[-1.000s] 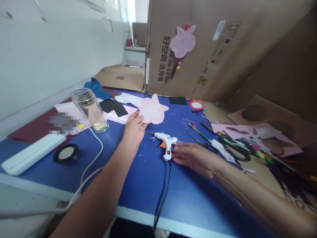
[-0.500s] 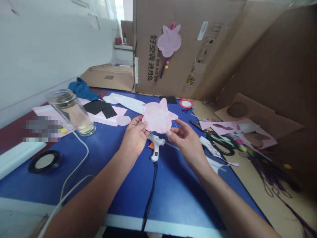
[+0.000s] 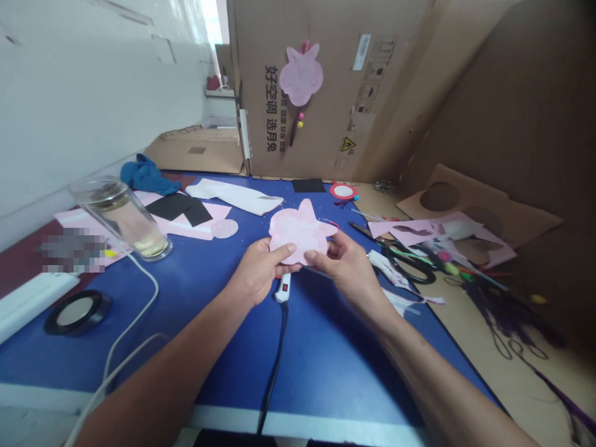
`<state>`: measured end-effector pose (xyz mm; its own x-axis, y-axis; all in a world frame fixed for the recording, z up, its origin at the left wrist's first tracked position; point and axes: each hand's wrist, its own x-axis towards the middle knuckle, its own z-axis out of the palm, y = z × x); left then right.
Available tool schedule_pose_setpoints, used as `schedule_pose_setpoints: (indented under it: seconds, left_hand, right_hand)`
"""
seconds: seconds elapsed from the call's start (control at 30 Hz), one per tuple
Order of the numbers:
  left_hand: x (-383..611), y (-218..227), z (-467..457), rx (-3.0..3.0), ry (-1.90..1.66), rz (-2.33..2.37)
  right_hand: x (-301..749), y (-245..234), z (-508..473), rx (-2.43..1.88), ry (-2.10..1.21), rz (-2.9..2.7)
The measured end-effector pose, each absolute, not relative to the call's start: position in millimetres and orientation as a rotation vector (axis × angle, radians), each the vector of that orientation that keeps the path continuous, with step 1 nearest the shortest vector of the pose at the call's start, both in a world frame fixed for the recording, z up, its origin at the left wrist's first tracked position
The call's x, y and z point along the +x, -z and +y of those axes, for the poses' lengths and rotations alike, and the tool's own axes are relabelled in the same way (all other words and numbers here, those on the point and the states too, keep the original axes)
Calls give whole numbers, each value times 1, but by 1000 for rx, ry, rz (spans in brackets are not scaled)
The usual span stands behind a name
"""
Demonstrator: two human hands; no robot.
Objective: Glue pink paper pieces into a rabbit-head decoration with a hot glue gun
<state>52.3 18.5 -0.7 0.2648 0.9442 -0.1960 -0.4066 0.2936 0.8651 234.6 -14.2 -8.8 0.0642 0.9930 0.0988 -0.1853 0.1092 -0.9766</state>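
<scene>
A pink felt cut-out (image 3: 300,231) with ear-like points is held up over the blue table between both hands. My left hand (image 3: 261,273) pinches its lower left edge with thumb on top. Its lower right edge is pinched by my right hand (image 3: 344,267). Under the hands lies a white hot glue gun (image 3: 282,289), mostly hidden, with its black cord (image 3: 272,372) running toward me. A small pale pink felt circle (image 3: 224,228) lies on the table to the left.
A glass jar (image 3: 121,217) of liquid stands at left beside a white cable (image 3: 139,298) and a black tape roll (image 3: 74,312). Scissors (image 3: 405,261), felt scraps and pink sheets lie at right. A cardboard box (image 3: 326,87) with a pink cut-out stands behind.
My right hand left the glue gun and joined the left on the pink cut-out. The cut-out was lifted off the table and brought closer to me, over the glue gun.
</scene>
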Motion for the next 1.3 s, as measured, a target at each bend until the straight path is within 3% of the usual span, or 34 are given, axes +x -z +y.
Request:
schedule_pose_setpoints:
  seconds: [0.33, 0.63, 0.97, 1.07, 1.2, 1.3]
  left_hand:
    - [51, -1, 19, 837, -1030, 834]
    - [54, -5, 13, 912, -1020, 859]
    - [55, -2, 12, 834, -1116, 774]
    - [53, -1, 13, 813, -1153, 799]
    - [51, -3, 14, 797, -1201, 826]
    - [51, -7, 11, 822, -1230, 823]
  right_hand:
    - [246, 6, -11, -965, -1319, -802]
    - [242, 7, -12, -993, -1150, -928]
    - [242, 6, -13, -990, -1193, -956]
    - [243, 5, -15, -1046, -987, -1019]
    - [244, -4, -27, -1140, -382, -1280]
    - [241, -9, -39, -992, 70, -1774]
